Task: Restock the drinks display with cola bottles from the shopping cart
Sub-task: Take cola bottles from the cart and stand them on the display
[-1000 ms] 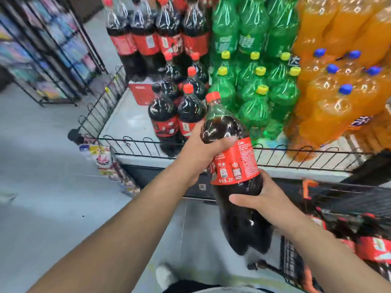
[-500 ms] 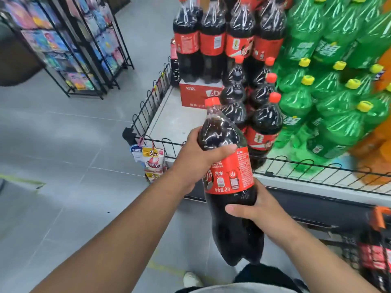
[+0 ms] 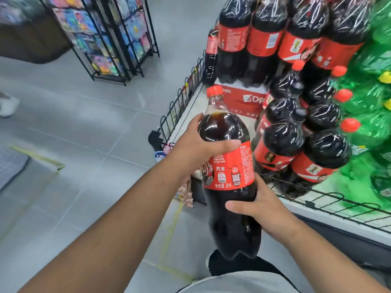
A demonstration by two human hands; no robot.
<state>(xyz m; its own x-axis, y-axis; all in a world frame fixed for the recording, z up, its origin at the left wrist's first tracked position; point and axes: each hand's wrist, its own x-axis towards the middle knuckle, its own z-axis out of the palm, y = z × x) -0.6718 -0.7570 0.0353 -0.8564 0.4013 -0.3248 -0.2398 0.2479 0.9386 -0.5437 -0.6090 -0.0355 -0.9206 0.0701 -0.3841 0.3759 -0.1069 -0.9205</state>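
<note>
I hold a large cola bottle [image 3: 229, 132] with a red cap and red label upright in front of me. My left hand [image 3: 198, 149] grips its shoulder, thumb across the top of the label. My right hand [image 3: 260, 208] grips its lower body just under the label. The bottle hangs over the floor, just left of the drinks display platform [image 3: 249, 123]. On the platform stand several cola bottles [image 3: 283, 140] in rows, with taller stacked cola bottles [image 3: 264, 39] behind on a red carton [image 3: 243, 100]. The shopping cart is out of view.
A low black wire fence [image 3: 179, 106] rims the platform's left and front edges. Green soda bottles [image 3: 368, 123] fill the right side. Black wire racks of colourful goods [image 3: 110, 34] stand at the back left. Another person's white shoe [image 3: 7, 106] shows at the far left.
The view has swung left and nearer: the orange bottles and the cart have left the frame. The bottle stays in both hands and now sits nearer the platform's left corner.
</note>
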